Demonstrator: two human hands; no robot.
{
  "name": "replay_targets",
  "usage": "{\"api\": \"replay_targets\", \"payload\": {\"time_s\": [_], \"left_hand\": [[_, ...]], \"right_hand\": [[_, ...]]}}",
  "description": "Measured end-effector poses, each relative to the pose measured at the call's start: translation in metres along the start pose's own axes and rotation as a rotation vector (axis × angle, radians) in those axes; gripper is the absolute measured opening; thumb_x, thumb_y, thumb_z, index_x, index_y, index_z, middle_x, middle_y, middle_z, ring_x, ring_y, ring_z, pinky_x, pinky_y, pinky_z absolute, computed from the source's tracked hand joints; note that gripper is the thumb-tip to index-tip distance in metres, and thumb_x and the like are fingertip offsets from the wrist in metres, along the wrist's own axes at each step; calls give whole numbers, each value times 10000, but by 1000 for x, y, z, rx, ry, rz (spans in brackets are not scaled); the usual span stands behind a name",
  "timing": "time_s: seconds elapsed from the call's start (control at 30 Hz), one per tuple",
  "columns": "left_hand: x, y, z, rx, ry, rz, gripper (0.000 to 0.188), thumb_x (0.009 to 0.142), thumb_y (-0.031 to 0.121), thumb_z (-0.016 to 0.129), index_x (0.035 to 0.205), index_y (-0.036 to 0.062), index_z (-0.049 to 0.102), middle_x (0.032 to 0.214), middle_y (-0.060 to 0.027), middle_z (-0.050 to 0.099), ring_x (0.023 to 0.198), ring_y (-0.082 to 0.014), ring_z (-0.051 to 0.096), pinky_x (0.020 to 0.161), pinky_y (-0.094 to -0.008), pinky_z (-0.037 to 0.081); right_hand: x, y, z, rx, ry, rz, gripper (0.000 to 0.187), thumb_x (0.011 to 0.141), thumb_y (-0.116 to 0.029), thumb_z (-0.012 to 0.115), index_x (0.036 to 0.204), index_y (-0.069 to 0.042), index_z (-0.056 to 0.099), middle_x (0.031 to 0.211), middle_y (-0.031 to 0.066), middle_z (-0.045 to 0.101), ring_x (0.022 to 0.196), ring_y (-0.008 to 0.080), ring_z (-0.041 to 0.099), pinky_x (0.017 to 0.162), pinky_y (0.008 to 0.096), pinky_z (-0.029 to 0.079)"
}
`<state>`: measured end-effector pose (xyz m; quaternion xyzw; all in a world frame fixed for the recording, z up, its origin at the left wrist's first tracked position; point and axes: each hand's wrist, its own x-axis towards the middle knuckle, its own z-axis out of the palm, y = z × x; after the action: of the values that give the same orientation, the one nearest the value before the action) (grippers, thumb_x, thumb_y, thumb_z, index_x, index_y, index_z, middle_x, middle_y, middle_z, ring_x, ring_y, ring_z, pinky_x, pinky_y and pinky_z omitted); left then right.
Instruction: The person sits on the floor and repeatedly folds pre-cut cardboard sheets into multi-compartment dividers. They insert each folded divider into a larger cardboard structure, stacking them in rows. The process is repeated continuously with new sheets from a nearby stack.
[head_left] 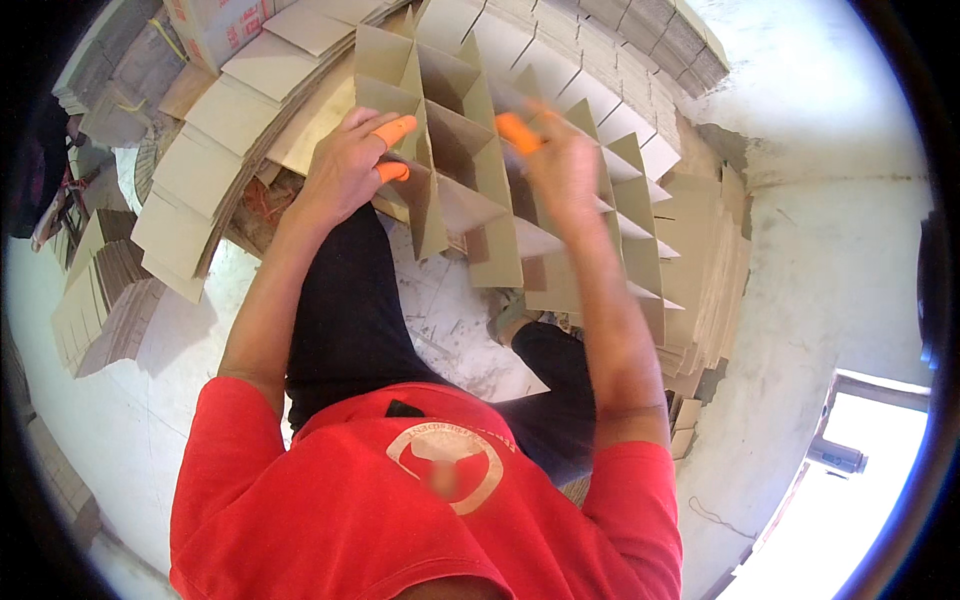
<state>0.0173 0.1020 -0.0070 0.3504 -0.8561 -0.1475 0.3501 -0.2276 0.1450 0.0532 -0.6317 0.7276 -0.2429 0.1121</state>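
A cardboard divider [490, 238], made of slotted strips crossed into open cells, stands in front of me, over my knees. My left hand [343, 162] is at its left side, with orange covers on two fingers. Those fingers are bent and closed against the edge of a left-hand strip. My right hand [562, 165] is over the right part of the divider, smeared by motion. An orange cover shows on one of its fingers, pointing left. How its fingers meet the cardboard cannot be made out.
Flat cardboard strips [215, 165] lie fanned in a long stack at left. More strips [590, 90] are stacked behind the divider. Leaning cardboard sheets [700, 260] stand by the pale wall [830, 270] at right. Another strip bundle [105, 300] sits on the floor at far left.
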Motion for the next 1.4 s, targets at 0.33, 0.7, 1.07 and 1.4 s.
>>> {"api": "replay_targets", "payload": {"time_s": [0.33,0.7,1.07,1.4], "left_hand": [[46,-10,17,129,-170,140,826,641,59,746,1393,152,419,1445,-56,390,1357,-284,309,1086,-404,305],[95,-36,27,198,-531,294,255,690,83,697,932,51,622,859,-96,607,865,-280,573,819,-420,438],[8,6,-119,687,516,245,377,670,-42,656,1040,-27,583,1090,-138,616,922,-283,581,735,-363,494],[-20,-142,-64,1097,-186,-336,227,802,54,557,1018,8,610,1040,-109,615,956,-275,598,747,-389,511]], "right_hand": [[-28,51,-35,-253,-353,36,564,877,-580,515,1001,-36,602,854,218,665,811,388,648,675,465,505],[-60,23,-12,-486,-365,-153,337,747,-21,626,1069,43,550,820,151,644,814,305,671,577,363,523],[-93,-2,-120,-715,742,-436,426,796,-130,716,1202,-92,592,1159,53,592,1126,245,536,1013,480,373],[-131,181,-113,-885,388,-6,399,879,-167,608,1261,-74,540,1158,102,576,1119,270,507,997,488,337]]}}
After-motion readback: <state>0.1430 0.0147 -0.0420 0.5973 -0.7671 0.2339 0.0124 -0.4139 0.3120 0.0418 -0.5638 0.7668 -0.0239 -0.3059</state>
